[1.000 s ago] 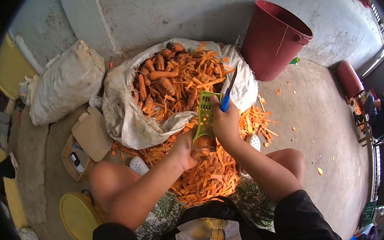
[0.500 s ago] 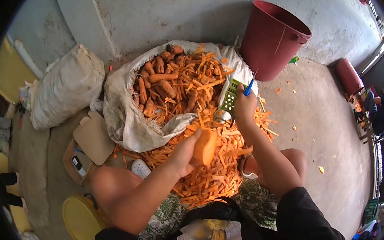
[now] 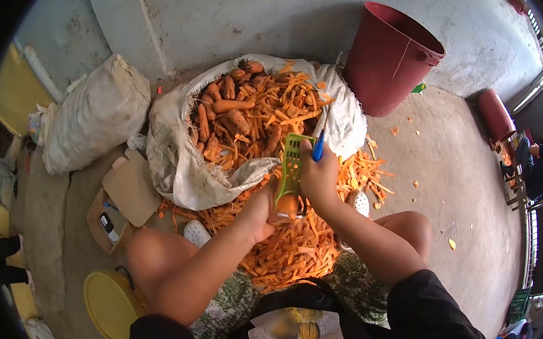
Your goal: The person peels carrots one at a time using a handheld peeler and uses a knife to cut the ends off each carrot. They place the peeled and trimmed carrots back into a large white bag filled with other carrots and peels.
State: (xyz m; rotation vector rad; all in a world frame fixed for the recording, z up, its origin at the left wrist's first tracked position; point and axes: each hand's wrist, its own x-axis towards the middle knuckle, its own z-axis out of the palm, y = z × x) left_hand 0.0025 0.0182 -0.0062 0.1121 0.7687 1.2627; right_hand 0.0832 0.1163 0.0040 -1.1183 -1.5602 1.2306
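My left hand [image 3: 259,210] is wrapped round a thick peeled carrot [image 3: 287,205], low over the heap of carrot peelings [image 3: 288,254] between my feet. A green peeler [image 3: 292,163] with a perforated plate is gripped in my right hand [image 3: 320,177], its lower end lying over the carrot. A slim blue handle [image 3: 318,146] sticks up from that same hand. Just beyond both hands lies a wide-mouthed white woven sack [image 3: 171,155], with whole carrots [image 3: 238,121] and long peelings inside.
A tall red bin [image 3: 387,65] stands by the wall, right of the sack. On the left are a full woven sack [image 3: 98,113], an opened cardboard box [image 3: 136,190] and a yellow lidded bucket [image 3: 111,306]. Another person [image 3: 536,164] sits at far right.
My right hand has drawn the peeler toward me and left, down onto the carrot. The left hand has turned the carrot, which now mostly hides behind the peeler and fingers.
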